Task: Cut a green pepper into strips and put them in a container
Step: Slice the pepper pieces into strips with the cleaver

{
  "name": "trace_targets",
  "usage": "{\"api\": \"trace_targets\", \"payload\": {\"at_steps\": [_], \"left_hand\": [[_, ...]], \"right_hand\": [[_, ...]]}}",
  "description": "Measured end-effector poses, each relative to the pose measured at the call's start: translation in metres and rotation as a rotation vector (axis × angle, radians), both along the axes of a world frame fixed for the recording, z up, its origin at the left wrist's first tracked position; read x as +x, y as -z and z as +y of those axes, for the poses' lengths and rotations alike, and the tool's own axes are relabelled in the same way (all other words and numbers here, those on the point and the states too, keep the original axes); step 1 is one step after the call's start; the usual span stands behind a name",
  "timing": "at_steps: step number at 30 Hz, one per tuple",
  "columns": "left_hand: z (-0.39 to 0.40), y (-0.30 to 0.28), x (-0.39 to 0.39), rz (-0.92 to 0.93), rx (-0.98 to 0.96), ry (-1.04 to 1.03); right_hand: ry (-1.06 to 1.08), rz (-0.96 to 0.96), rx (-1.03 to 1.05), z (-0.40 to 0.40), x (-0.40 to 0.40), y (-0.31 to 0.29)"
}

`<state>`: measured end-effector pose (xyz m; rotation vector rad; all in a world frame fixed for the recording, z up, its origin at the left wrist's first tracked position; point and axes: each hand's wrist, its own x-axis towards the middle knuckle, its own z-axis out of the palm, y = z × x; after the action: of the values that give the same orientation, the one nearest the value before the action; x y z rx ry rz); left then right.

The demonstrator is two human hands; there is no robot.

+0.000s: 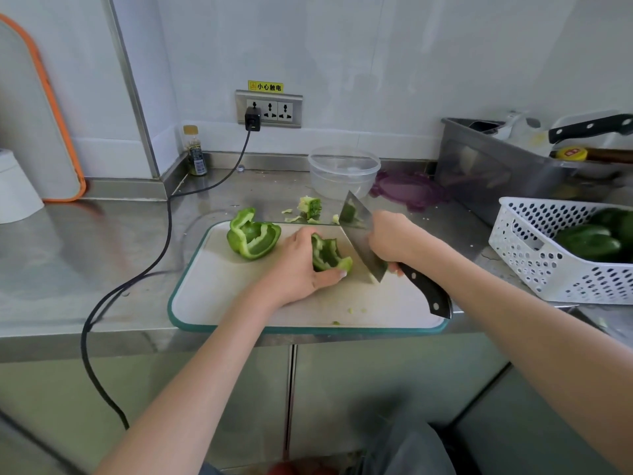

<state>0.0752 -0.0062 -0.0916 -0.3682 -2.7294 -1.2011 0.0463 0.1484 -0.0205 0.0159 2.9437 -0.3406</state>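
**Pepper half pinned, cleaver set for first strip: fingertip risk**

Left hand holds a green pepper half down on the white cutting board, fingers curled over the top, thumb along the near edge. Grip is narrow, wrapped on the pepper. Right hand is closed around the cleaver where the blade meets the black handle; blade is tilted, its lower corner just beside the pepper's right end. Can't tell if the edge is touching the board yet.

Second pepper half sits cut side up at the far left of the board, apart from the hands. Core and trimmings lie on the steel desk behind the board. Clear plastic container stands further back on the desk, appears empty. No strips visible, so my read is slicing is only starting.

Risks:
- Left thumb tip sits near the blade; an angled stroke could catch it.
- The half is curved and waxy, so it may rock or slide under pressure, giving uneven strips or a slip.
- Container is behind the blade, so reaching it means crossing the knife.
- Charger cable runs near the board's left edge and could snag.
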Motion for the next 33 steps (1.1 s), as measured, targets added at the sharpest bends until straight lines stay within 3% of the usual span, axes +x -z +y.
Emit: {"api": "trace_targets", "payload": {"at_steps": [6, 10, 24, 33], "left_hand": [[-0.001, 0.001, 0.0, -0.004, -0.002, 0.042], [-0.001, 0.002, 0.0, -0.007, -0.023, 0.063], [0.001, 0.001, 0.002, -0.025, -0.053, 0.067], [0.003, 0.002, -0.001, -0.047, -0.055, 0.069]], "right_hand": [[-0.043, 0.164, -0.198, 0.017, 0.006, -0.013], [-0.057, 0.09, -0.24, 0.012, 0.01, -0.019], [-0.011, -0.052, -0.215, -0.009, 0.013, 0.003], [-0.087, 0.009, -0.148, -0.012, 0.007, 0.007]]}}
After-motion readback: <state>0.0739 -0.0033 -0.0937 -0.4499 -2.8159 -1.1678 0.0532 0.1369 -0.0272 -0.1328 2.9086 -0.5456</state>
